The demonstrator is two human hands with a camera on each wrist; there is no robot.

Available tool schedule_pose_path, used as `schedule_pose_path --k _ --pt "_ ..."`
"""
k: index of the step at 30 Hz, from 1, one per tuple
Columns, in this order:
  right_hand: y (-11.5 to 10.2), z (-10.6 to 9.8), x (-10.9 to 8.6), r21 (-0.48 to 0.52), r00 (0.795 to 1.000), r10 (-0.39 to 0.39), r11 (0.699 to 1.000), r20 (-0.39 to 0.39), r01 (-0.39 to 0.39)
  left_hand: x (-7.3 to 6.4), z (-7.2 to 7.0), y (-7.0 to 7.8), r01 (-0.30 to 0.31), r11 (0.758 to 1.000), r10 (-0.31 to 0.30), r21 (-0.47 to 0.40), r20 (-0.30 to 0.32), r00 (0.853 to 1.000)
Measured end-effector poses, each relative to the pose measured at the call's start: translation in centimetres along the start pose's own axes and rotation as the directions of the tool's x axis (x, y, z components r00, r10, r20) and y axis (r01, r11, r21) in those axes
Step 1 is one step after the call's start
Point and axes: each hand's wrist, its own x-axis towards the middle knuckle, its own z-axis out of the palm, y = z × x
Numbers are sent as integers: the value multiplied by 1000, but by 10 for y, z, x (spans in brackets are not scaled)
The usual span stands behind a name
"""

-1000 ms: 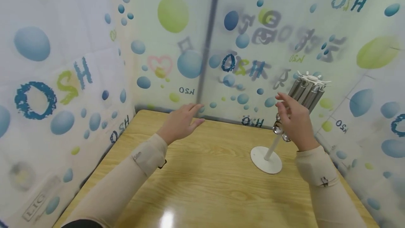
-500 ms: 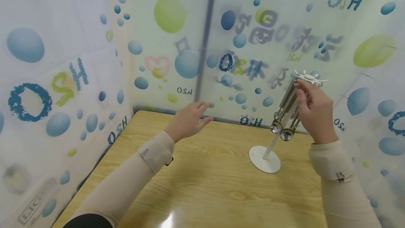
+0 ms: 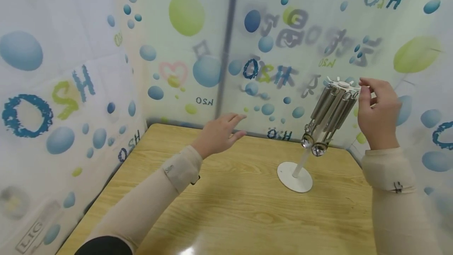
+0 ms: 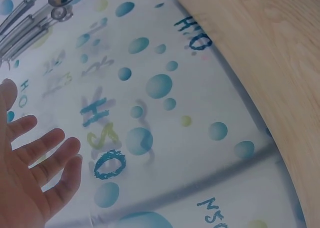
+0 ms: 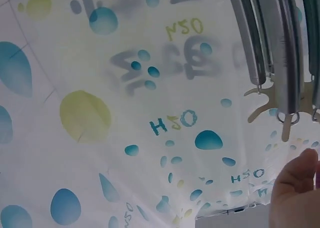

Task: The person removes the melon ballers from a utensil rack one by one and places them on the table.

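A white utensil stand [image 3: 343,85] with a round base stands on the table, its hooked top carrying several hanging metal utensils [image 3: 329,107]. Two shiny round bowls, like ladles [image 3: 319,148], show at their lower ends. My right hand [image 3: 380,109] is just right of the hooked top, its fingers bent and the thumb near a hook; no utensil shows in it. Seen from the right wrist, the thumb [image 5: 297,175] lies close below a hook end. My left hand [image 3: 219,133] hovers over the table's back part, fingers loosely spread and holding nothing.
The wooden table [image 3: 244,211] reaches back to a printed curtain [image 3: 184,101] with blue and green drops. Another curtain side [image 3: 63,176] runs along the left edge. The stand's white base [image 3: 295,177] sits on the table's right part.
My right hand has moved right, from in front of the hanging utensils to beside the stand's top, uncovering them. My left hand has drifted slightly right.
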Motion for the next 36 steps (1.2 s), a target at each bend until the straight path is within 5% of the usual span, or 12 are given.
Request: schedule_pose_path --k 8,15,36 --pt "25 -5 13 -99 991 122 988 53 -117 5 4 9 -10 1000 10 12 21 1000" --pt "49 -7 13 -192 929 297 947 219 -258 9 9 14 -15 1000 15 -1 37 999" --pt "58 -4 14 -170 892 320 945 320 -278 16 20 30 -19 999 22 -48 59 998"
